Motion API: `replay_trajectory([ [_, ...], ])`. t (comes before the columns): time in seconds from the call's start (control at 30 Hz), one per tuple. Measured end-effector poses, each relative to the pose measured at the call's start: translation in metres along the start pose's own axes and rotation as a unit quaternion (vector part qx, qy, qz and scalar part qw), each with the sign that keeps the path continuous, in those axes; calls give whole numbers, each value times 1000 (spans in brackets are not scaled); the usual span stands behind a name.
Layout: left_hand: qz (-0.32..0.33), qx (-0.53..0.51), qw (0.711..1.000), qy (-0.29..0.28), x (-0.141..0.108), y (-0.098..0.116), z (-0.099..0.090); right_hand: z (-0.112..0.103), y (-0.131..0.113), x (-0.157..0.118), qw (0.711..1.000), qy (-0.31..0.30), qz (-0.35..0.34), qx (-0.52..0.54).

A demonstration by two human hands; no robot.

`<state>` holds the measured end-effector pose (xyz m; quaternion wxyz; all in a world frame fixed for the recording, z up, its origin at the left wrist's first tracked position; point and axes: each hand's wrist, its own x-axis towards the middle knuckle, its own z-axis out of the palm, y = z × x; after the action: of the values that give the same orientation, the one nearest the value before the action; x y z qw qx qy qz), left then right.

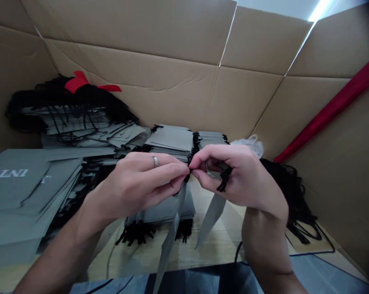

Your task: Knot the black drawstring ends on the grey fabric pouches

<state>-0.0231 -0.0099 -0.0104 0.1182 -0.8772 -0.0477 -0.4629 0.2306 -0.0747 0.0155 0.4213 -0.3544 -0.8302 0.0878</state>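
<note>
Before me, my left hand (141, 175) and my right hand (241, 175) meet fingertip to fingertip. Both pinch a thin black cord (189, 165), most of it hidden by the fingers. Below the left fingertips hangs a grey card-like piece (171, 239), seen almost edge-on. A second grey piece (211, 216) hangs under my right hand, and black cord ends (224, 179) stick out at that palm. Behind and beneath the hands lie stacks of similar grey pieces (170, 139) with black cord ends along their edges. A ring shows on a left finger.
Large grey pieces with white lettering (15, 175) are piled at left. A bundle of black cords (49, 96) with a red strip (77, 83) tops the back-left stack. More black cords (287, 192) lie at right, near clear plastic (250, 143). Cardboard walls (178, 85) enclose the table (224, 253).
</note>
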Motion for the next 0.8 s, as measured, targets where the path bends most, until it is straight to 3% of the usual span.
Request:
replay_trajectory([
  [0.2,-21,44,998,31,1,3,6,7,-1,3,999,41,-26,-9],
  [0.53,-106,-108,985,81,8,7,6,5,-2,4,991,25,17,130],
  [0.63,-68,-77,991,82,7,3,6,4,-3,3,997,35,2,67],
  [0.8,-4,25,999,29,-1,0,5,2,-4,-3,995,19,-51,-78],
])
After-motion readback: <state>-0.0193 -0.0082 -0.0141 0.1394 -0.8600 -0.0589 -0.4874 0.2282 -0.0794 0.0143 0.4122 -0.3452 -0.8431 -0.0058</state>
